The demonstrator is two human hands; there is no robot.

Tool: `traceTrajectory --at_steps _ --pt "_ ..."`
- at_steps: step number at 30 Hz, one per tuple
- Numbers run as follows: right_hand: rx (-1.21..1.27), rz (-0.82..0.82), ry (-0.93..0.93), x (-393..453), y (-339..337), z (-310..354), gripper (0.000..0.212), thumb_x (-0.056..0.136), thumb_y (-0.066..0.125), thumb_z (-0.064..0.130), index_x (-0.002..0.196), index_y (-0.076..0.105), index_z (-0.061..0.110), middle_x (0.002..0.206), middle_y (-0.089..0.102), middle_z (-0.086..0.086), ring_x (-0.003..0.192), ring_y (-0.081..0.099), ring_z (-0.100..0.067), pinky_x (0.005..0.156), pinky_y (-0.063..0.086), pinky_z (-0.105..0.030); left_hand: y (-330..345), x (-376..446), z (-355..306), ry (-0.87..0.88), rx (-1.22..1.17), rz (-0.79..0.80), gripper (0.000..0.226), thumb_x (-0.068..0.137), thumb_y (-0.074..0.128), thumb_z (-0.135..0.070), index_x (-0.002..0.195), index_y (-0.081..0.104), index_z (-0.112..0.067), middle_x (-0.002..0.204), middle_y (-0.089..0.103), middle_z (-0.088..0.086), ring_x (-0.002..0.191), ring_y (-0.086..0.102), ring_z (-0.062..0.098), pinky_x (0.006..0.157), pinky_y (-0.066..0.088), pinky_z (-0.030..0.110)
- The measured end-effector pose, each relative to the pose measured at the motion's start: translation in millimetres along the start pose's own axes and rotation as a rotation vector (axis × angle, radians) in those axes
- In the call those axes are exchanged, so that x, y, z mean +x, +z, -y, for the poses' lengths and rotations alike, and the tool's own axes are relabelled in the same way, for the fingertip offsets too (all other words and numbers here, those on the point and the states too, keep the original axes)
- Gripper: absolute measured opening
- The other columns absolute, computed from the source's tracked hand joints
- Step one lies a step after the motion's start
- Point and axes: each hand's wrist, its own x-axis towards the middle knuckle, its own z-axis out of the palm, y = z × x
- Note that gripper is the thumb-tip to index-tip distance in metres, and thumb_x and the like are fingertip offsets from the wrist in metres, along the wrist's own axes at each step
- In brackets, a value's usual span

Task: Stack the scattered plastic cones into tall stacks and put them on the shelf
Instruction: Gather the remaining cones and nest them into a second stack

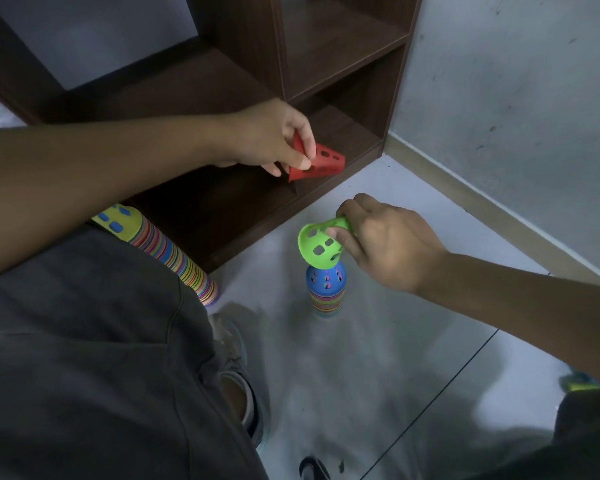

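My left hand (274, 136) pinches a red cone (321, 162) with oval holes, held on its side in front of the dark wooden shelf (326, 53). My right hand (385, 240) grips a green cone (321, 245) by its rim, tilted, just above a short stack of coloured cones (326, 289) topped by a blue cone, standing on the floor. A tall stack of cones (167, 252) with a yellow top leans against my left leg.
The shelf's lower compartments (343, 133) hold nothing. A grey wall and baseboard (465, 195) run along the right. My legs in dark trousers fill the lower left. A small blurred green and blue object (579, 382) lies on the pale tiled floor at the right edge.
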Motion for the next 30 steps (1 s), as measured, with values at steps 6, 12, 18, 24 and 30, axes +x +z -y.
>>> traceTrajectory --at_steps 6,12,18,24,30 --pt "-0.017 0.036 -0.052 2.4 -0.2 8.9 0.052 0.099 0.035 0.056 0.117 0.057 0.012 0.107 0.057 -0.005 0.09 0.062 -0.034 0.067 0.047 -0.039 1.3 -2.3 0.4 -0.032 -0.12 0.007 0.036 0.085 0.077 -0.004 0.112 0.056 -0.017 0.114 0.067 0.01 0.1 0.071 0.026 0.073 0.063 0.034" --pt "0.329 -0.027 0.236 14.7 -9.7 8.9 0.05 0.096 0.048 0.061 0.127 0.045 0.021 0.107 0.063 0.001 0.097 0.063 -0.027 0.084 0.05 -0.041 0.2 -4.6 0.2 -0.052 -0.198 0.056 0.053 0.084 0.077 0.0 0.124 0.053 -0.024 0.117 0.067 0.015 0.094 0.074 0.027 0.076 0.063 0.036" --pt "0.641 -0.165 0.417 30.4 -16.9 -10.1 0.063 0.093 0.063 0.051 0.141 0.032 0.024 0.137 0.052 -0.004 0.108 0.063 -0.025 0.091 0.047 -0.034 -0.8 -9.3 -5.2 -0.024 -0.23 0.119 0.049 0.083 0.078 -0.001 0.124 0.058 -0.017 0.118 0.068 0.013 0.095 0.075 0.024 0.081 0.063 0.041" --pt "0.764 -0.088 0.35 33.3 -16.0 -16.7 0.024 0.101 0.056 0.039 0.117 0.052 0.022 0.094 0.064 0.003 0.063 0.068 -0.01 0.069 0.057 -0.033 6.6 -9.8 -11.2 -0.012 -0.272 0.209 0.05 0.082 0.079 -0.006 0.126 0.058 -0.015 0.116 0.069 0.011 0.098 0.075 0.025 0.078 0.062 0.034" --pt "0.51 -0.081 0.255 27.1 -10.9 -16.3 0.023 0.101 0.053 0.041 0.106 0.049 0.019 0.076 0.049 0.01 0.072 0.051 -0.016 0.064 0.035 -0.031 2.0 -2.9 2.5 -0.133 -0.012 0.299 0.058 0.085 0.073 -0.04 0.135 0.048 -0.024 0.104 0.075 0.008 0.089 0.076 0.022 0.087 0.06 0.039"
